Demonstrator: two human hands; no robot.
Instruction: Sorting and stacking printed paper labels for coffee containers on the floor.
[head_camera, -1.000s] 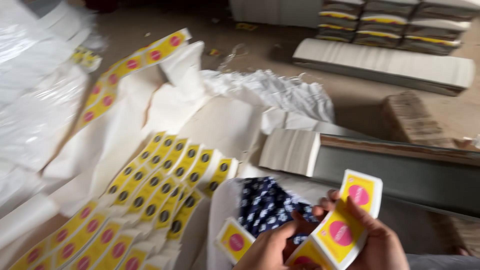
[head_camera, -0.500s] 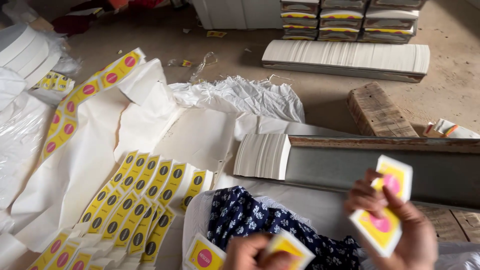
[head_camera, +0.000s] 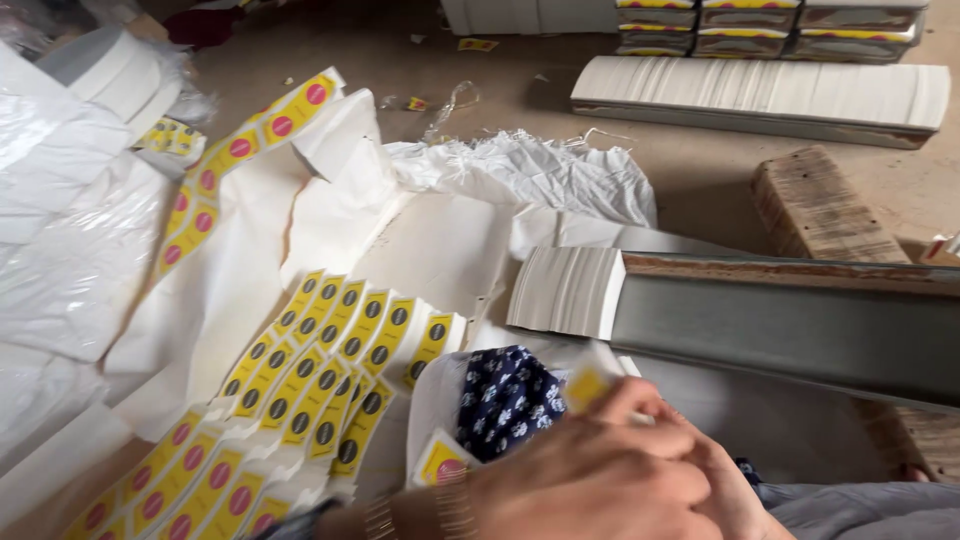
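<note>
My two hands meet at the bottom of the head view. My left hand, with a bracelet on its wrist, lies over my right hand and hides most of it. A corner of a yellow card sticks out above the closed fingers. What else lies between the hands is hidden. Just left of them a blue flower-patterned cloth lies on white paper, with another yellow card with a pink dot at its lower edge.
Overlapping rows of yellow black-dot labels and pink-dot labels lie at left. A grey metal beam with a white card stack runs right. Behind are a wooden block, a long white card row and plastic bags.
My right hand with its yellow cards has come down and left to meet my left hand, which now covers it. The camera has tilted a little.
</note>
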